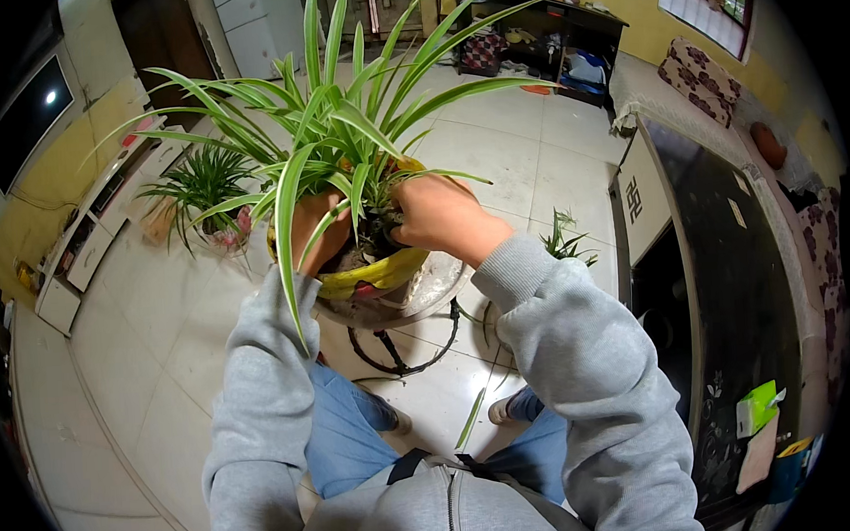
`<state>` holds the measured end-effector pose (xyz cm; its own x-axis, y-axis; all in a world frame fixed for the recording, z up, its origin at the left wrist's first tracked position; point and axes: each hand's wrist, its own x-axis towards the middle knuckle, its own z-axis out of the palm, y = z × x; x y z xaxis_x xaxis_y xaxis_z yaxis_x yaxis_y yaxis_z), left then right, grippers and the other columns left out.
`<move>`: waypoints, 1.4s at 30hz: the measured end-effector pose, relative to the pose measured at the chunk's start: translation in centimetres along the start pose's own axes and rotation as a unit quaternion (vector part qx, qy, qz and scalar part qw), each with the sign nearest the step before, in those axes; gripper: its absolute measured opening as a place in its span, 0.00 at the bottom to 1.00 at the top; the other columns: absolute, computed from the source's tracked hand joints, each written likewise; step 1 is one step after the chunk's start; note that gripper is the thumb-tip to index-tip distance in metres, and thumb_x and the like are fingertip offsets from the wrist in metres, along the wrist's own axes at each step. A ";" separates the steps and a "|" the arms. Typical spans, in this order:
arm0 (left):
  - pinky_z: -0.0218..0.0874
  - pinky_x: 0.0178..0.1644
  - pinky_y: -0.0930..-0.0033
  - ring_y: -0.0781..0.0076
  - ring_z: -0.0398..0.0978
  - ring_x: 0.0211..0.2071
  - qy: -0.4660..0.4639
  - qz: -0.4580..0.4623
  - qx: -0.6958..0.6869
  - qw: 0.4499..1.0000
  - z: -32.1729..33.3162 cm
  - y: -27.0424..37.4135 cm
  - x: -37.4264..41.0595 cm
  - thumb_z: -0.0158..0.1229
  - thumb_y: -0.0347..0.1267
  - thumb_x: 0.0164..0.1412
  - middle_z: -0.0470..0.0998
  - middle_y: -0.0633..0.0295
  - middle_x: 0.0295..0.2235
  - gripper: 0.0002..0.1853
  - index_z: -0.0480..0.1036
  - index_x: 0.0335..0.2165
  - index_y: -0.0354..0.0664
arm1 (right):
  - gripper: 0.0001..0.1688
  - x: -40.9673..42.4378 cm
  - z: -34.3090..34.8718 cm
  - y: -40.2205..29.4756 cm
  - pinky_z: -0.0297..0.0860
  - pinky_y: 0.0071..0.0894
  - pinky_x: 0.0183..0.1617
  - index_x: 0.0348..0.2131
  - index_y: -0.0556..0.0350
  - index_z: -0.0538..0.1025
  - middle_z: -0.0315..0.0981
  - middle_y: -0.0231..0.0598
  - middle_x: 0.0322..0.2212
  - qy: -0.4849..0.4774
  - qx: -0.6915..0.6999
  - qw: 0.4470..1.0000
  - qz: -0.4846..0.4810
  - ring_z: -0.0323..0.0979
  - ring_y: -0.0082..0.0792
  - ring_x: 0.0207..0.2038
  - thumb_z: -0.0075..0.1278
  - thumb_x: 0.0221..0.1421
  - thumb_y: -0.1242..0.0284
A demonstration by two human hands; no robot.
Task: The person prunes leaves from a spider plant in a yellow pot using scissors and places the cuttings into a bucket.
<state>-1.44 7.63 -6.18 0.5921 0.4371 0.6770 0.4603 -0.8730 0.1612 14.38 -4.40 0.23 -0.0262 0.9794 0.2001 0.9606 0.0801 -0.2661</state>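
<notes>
A large variegated spider plant point(360, 125) grows from a yellow pot point(382, 273) with dark soil point(352, 258) inside. The pot rests on a round stool point(426, 294) with dark metal legs in front of me. My right hand point(444, 210) reaches over the pot's right side, fingers curled at the base of the leaves; its fingertips are partly hidden. Over the left side of the pot, my left hand point(322, 227) is down among the leaves, which cover most of its fingers. Whether either hand grips a stem cannot be told.
A smaller potted plant point(215, 183) stands on the tiled floor to the left, near a low white cabinet point(99, 246). Another plant point(564, 244) is right of the stool. A long dark table point(730, 307) runs along the right. A cut leaf point(470, 418) lies between my feet.
</notes>
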 end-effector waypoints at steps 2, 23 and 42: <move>0.58 0.21 0.62 0.55 0.68 0.17 -0.032 -0.073 -0.107 0.991 0.8 -2.0 -0.9 0.53 0.28 0.46 0.70 0.52 0.17 0.04 0.69 0.20 0.38 | 0.14 0.3 0.2 -0.3 0.67 0.39 0.35 0.25 0.61 0.73 0.72 0.49 0.24 0.010 0.006 1.000 -0.017 0.71 0.47 0.31 0.52 0.35 0.69; 0.62 0.22 0.75 0.74 0.71 0.17 -0.171 -0.091 -0.346 0.918 -3.0 15.5 -8.3 0.57 0.26 0.46 0.73 0.61 0.17 0.04 0.70 0.21 0.37 | 0.18 -21.1 1.7 7.4 0.66 0.17 0.30 0.36 0.63 0.72 0.72 0.34 0.23 0.078 0.316 0.934 0.151 0.71 0.19 0.28 0.51 0.39 0.83; 0.65 0.32 0.71 0.67 0.75 0.27 -0.205 -0.122 -0.264 0.935 -6.2 11.8 -5.0 0.55 0.27 0.49 0.76 0.57 0.26 0.08 0.74 0.31 0.36 | 0.21 -27.0 4.5 7.7 0.59 0.10 0.25 0.35 0.62 0.73 0.67 0.24 0.21 0.075 0.536 0.795 0.275 0.61 0.11 0.23 0.56 0.35 0.85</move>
<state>-3.05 -6.16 -3.22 0.7660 0.5880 0.2598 0.2876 -0.6749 0.6795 21.20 -29.42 -11.47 0.4266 0.8942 -0.1357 0.0262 -0.1622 -0.9864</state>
